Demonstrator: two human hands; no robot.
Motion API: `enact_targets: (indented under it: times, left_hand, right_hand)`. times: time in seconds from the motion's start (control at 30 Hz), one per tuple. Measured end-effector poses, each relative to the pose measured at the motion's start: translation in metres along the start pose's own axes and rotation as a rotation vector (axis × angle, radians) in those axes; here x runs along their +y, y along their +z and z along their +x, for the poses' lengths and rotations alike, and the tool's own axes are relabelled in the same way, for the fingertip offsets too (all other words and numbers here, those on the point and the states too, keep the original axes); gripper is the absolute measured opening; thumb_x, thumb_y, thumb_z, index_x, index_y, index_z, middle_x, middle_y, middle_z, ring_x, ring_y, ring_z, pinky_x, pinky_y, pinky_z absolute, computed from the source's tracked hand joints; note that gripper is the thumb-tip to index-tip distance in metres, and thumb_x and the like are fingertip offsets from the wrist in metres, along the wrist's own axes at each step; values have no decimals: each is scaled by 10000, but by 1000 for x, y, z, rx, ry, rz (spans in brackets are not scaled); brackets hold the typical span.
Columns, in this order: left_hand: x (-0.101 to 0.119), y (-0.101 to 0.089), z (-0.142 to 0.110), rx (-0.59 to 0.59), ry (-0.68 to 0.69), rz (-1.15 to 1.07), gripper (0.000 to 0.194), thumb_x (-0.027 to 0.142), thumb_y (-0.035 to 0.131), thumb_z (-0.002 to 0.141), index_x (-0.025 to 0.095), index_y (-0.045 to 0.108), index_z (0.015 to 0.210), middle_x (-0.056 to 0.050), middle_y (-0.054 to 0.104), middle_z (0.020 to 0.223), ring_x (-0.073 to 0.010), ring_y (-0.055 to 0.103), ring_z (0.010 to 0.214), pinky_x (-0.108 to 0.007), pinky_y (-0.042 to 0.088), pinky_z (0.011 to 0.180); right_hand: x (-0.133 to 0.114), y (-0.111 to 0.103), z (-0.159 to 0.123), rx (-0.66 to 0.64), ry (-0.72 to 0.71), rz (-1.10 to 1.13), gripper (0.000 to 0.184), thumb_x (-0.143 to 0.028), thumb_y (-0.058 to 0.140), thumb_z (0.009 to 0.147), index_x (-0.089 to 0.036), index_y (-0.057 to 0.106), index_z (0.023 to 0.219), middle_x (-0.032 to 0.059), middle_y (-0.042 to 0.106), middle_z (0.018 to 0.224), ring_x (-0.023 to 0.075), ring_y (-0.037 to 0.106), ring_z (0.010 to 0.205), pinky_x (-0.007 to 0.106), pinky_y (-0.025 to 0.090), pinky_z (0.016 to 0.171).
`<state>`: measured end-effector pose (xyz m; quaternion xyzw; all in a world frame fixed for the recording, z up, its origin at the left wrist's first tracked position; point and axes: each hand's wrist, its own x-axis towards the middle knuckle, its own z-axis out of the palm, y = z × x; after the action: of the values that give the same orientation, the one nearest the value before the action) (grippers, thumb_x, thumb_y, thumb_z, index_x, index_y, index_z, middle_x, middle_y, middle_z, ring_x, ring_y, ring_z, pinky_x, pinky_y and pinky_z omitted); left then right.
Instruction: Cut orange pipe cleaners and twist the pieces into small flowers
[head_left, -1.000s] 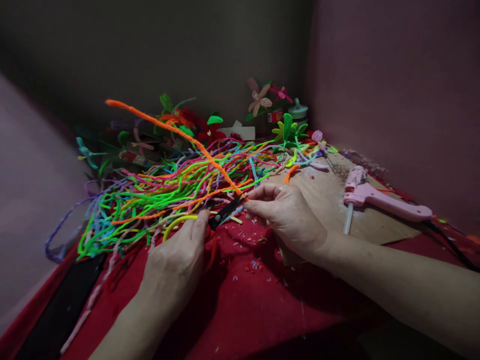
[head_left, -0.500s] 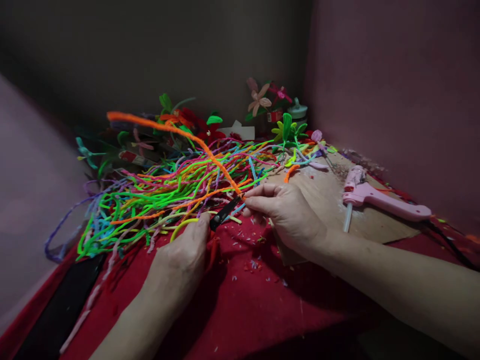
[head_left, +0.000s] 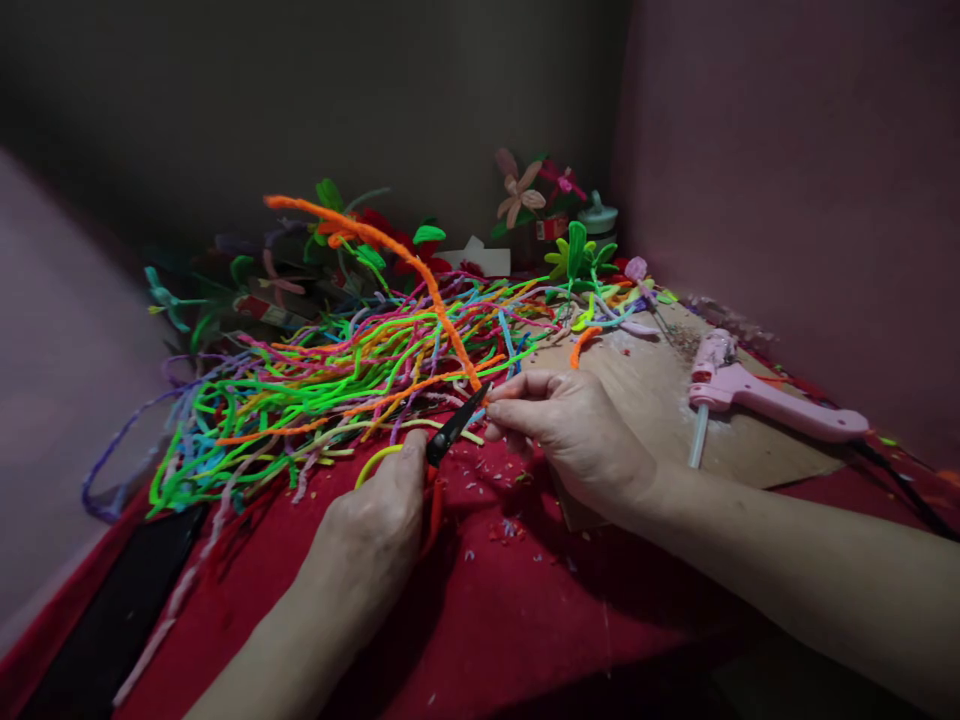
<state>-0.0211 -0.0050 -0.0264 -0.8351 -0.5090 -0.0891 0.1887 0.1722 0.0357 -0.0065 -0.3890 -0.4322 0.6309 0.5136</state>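
My left hand (head_left: 379, 525) is closed round the handles of a pair of scissors (head_left: 452, 432), which have dark blades and a red handle loop. The blade tips lie against the lower end of a long orange pipe cleaner (head_left: 431, 285). That end is pinched between the thumb and fingers of my right hand (head_left: 570, 425). From there the pipe cleaner rises and bends away to the upper left, above a heap of coloured pipe cleaners (head_left: 322, 385). My fingers partly hide the pinched end.
A pink glue gun (head_left: 780, 400) with a clear glue stick rests on a brown board (head_left: 645, 400) at the right. Pipe-cleaner flowers (head_left: 517, 190) stand at the back. Small clippings (head_left: 510, 530) are scattered on the red cloth (head_left: 525, 630). A long black object (head_left: 120, 610) lies front left.
The orange pipe cleaner's free end has swung to the right and slightly up. The scissors have turned a little, and more of their blades and red handle shows. My right hand keeps its pinch.
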Motion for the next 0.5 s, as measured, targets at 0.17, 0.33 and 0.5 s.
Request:
enact_targets:
  times: [0.17, 0.33, 0.5]
  left_hand:
    - [0, -6, 6, 45, -102, -231, 334, 172, 438, 837, 157, 469, 1170, -31, 662, 737, -147, 609, 509, -228, 469, 483]
    - [6, -19, 10, 194, -407, -577, 315, 274, 553, 823, 227, 496, 1129, 8, 643, 802, -117, 619, 594, -222, 490, 574]
    - [16, -27, 4, 363, -408, -831, 440, 185, 612, 771, 274, 474, 1180, -12, 647, 961, -137, 638, 746, -265, 519, 695]
  right_hand:
    - [-1, 0, 0, 7, 4, -52, 55, -132, 616, 640, -135, 609, 694, -8, 588, 549, 66, 452, 449, 196, 323, 431]
    - [-4, 1, -3, -18, -10, -74, 49, -114, 603, 636, -143, 606, 675, -30, 551, 552, 57, 431, 457, 195, 313, 430]
    - [-2, 5, -8, -22, -32, -203, 58, -91, 584, 647, -137, 613, 668, -32, 551, 560, 51, 432, 468, 186, 318, 430]
